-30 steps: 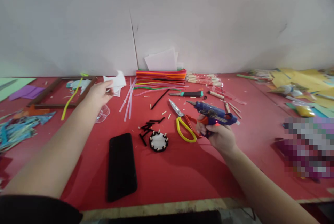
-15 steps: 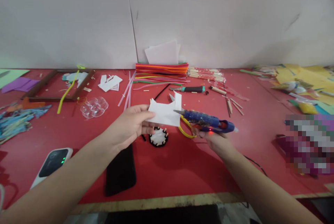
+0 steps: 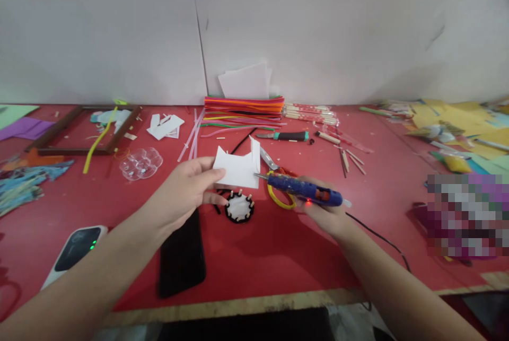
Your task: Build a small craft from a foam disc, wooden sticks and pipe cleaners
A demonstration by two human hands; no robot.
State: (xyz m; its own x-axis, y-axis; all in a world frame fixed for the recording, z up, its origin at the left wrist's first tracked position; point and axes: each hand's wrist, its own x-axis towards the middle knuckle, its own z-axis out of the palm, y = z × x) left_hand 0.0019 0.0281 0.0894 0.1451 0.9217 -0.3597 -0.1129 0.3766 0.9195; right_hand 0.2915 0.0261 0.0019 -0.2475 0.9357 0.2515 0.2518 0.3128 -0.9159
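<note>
Between the thumb and fingers of my left hand (image 3: 194, 187) is a white piece of paper (image 3: 236, 171) with cut edges and a folded strip standing up on its right side. My right hand (image 3: 322, 215) is wrapped round a blue hot glue gun (image 3: 304, 189), its red light lit. The gun's metal nozzle points left and is at the paper's right edge; whether it touches I cannot tell. Just below the paper lies a round black-rimmed piece (image 3: 239, 207) with small wooden pegs round a white middle. Scissors with yellow handles (image 3: 281, 204) lie partly hidden behind the glue gun.
A black phone (image 3: 183, 261) and a white device with green lights (image 3: 75, 251) lie near the left forearm. Behind are pipe cleaners (image 3: 244, 107), a green-and-black cutting tool (image 3: 290, 136), a clear plastic tray (image 3: 141, 164) and a brown frame (image 3: 79, 151). The gun's cord (image 3: 382, 234) trails right.
Both hands have shifted slightly left in view, with the paper and the glue gun. The nozzle has moved down along the paper's right edge, and more of the scissors shows.
</note>
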